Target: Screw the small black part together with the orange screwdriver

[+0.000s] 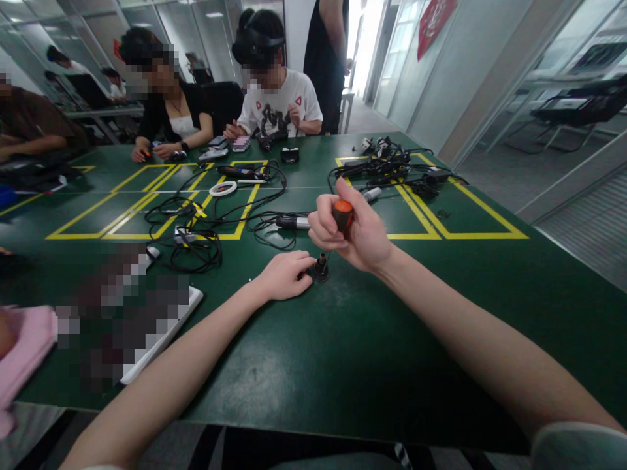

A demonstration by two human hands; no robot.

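My right hand (355, 225) is closed around the orange-and-black handle of a screwdriver (342, 214), held upright. Its thin shaft points down beside a small dark round part (321, 269) on the green table; where the tip meets it I cannot make out. That part has a wide flat base and a short upright post with a hollow-looking top. With its fingertips against the part's left side, my left hand (288, 275) steadies it on the tabletop. Just behind both hands lies a silver-and-black cylindrical tool (294, 222) with a black cable.
Coiled black cables (196, 251) lie to the left, and a cable heap (392, 163) sits at the back right. A white roll of tape (223, 188) lies farther back. Blurred-screen devices (164, 339) rest at the near left. Across the table (392, 365), people (277, 98) sit handling small objects.
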